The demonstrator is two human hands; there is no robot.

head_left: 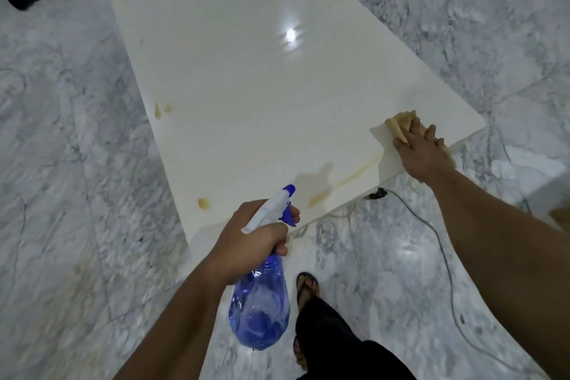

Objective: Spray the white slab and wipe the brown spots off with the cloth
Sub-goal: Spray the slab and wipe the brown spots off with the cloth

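Several brown spots (pixel 203 202) mark the white slab (pixel 246 86), which lies flat on the grey marble floor (pixel 61 163) and fills the centre of the view. Stains sit at 6 o'clock near the front edge, at 9 o'clock along the left edge, and at 11 o'clock by the far corner. At 3 o'clock, the right hand (pixel 419 151) presses flat, fingers extended, on a tan cloth (pixel 401 125) at the slab's right corner. At 6 o'clock, the left hand (pixel 249 241) grips a blue spray bottle (pixel 262 302), nozzle aimed at the slab. A grey cable (pixel 444 256) runs across the floor at 4 o'clock. One sandalled foot (pixel 307 285) stands below the bottle.
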